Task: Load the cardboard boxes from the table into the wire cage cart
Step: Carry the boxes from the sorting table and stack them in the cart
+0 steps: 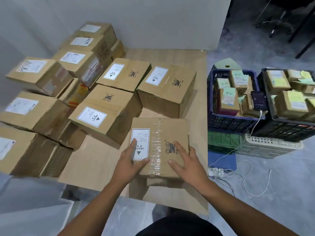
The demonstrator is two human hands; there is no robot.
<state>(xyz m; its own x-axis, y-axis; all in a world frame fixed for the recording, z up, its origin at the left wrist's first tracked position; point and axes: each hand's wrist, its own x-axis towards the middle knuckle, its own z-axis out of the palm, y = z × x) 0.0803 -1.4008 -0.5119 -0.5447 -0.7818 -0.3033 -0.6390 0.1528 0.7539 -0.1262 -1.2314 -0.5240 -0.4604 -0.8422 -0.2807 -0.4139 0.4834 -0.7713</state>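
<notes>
Cardboard-topped table [95,164] — nearest box [170,130] labelled "HEAVY"; left hand [129,157] and right hand [185,160] rest flat on it, grips unclenched.

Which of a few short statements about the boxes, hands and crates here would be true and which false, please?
1. The left hand and the right hand both rest on top of the nearest box. True.
2. That box's white label reads HEAVY. True.
3. The phone lies on top of the nearest box. False: it sits at the edge of the blue crate on the right, with a cable attached.
4. A wire cart stands in view. False: none is visible.
</notes>
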